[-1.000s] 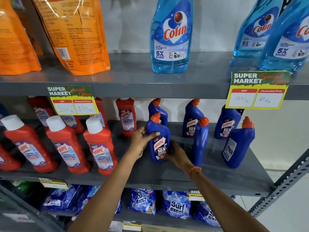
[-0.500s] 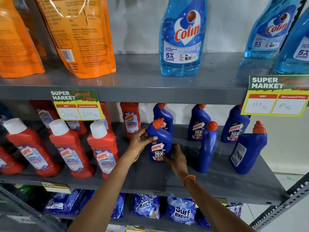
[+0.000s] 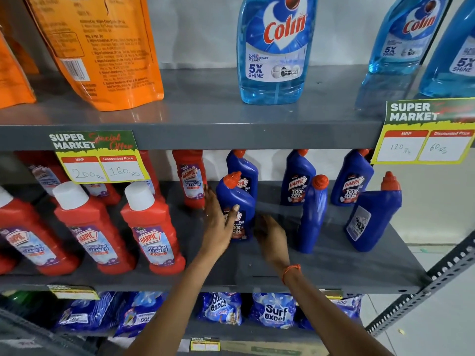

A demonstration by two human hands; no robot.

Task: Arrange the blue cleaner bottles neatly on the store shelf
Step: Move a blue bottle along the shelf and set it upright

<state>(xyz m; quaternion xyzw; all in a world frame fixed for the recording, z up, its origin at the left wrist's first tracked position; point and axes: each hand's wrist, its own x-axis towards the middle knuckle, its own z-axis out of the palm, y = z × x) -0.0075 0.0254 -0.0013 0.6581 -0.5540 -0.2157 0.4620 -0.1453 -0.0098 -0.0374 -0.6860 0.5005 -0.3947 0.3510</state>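
Observation:
Several blue cleaner bottles with orange caps stand on the grey middle shelf (image 3: 334, 268). The front left blue bottle (image 3: 237, 199) stands upright, label forward. My left hand (image 3: 218, 224) grips its left side, with the thumb across the label. My right hand (image 3: 270, 235) sits at the bottle's lower right with fingers spread, touching or nearly touching it. Three blue bottles line the back: one (image 3: 245, 168) directly behind the held one, another (image 3: 298, 181) and a third (image 3: 352, 181). Two more stand in front, one turned edge-on (image 3: 313, 217) and one showing its back label (image 3: 372, 217).
Red cleaner bottles (image 3: 151, 227) with white caps fill the shelf's left half. The top shelf carries light-blue glass cleaner bottles (image 3: 275, 47) and orange pouches (image 3: 102, 47). Price tags (image 3: 97, 158) hang from its edge. Detergent packs (image 3: 272, 312) lie below. A perforated metal brace (image 3: 424, 291) runs at the right.
The held blue bottle has slid back and a little left, close to the back-row bottle. My right hand has come off its base to the lower right.

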